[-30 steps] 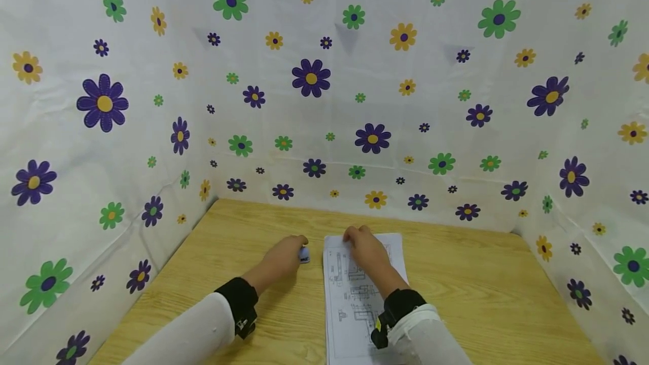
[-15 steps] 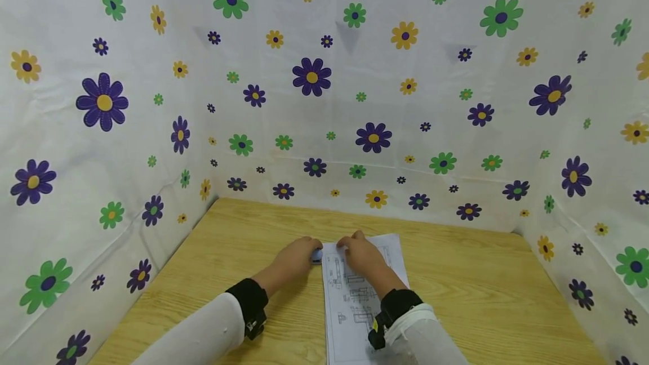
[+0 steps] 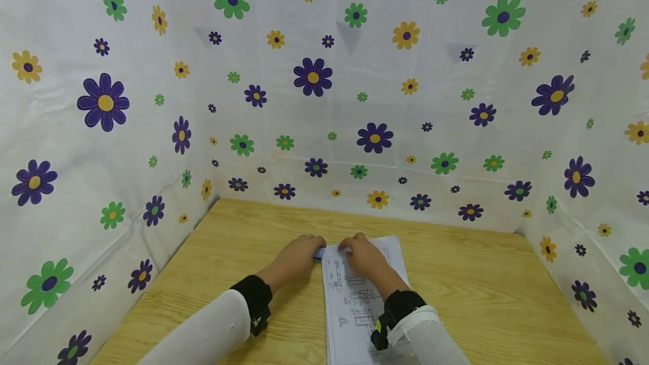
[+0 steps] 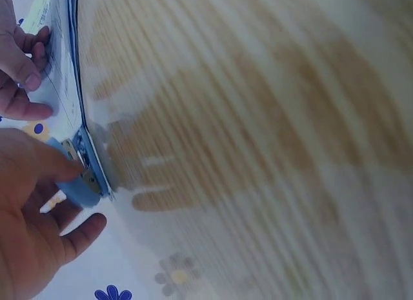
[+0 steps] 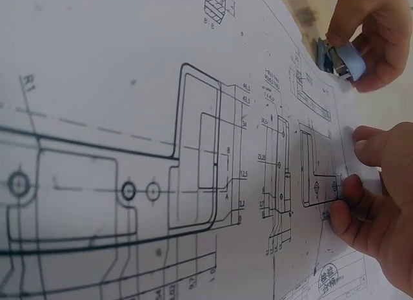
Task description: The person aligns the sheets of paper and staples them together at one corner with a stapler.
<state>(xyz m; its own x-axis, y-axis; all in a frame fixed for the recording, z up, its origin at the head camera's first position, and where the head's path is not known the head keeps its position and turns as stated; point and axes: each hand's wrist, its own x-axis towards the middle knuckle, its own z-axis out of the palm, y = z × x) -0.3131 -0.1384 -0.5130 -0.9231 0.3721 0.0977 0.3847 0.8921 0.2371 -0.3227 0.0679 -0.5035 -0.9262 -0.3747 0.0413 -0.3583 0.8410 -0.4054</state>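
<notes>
A stack of white paper sheets point(image 3: 347, 311) printed with technical drawings lies lengthwise on the wooden table. My left hand point(image 3: 295, 258) holds a small light blue stapler point(image 4: 82, 191) between thumb and fingers. Its jaws are at the upper left corner of the stack, and the paper edge runs into them in the left wrist view. Over the top edge of the sheets, my right hand point(image 3: 366, 258) pinches the paper, with the thumb and curled fingers at the edge in the right wrist view. The drawings under that hand are partly hidden.
The wooden table point(image 3: 481, 286) extends to both sides of the papers. White cloth point(image 3: 274, 117) with a flower print surrounds it at the back, left and right. Each wrist wears a black strap point(image 3: 253, 297) with a small device.
My left hand has moved right with the stapler, from beside the papers to their upper left corner. The right hand has shifted slightly left along the top edge, and the sheet corner has tilted.
</notes>
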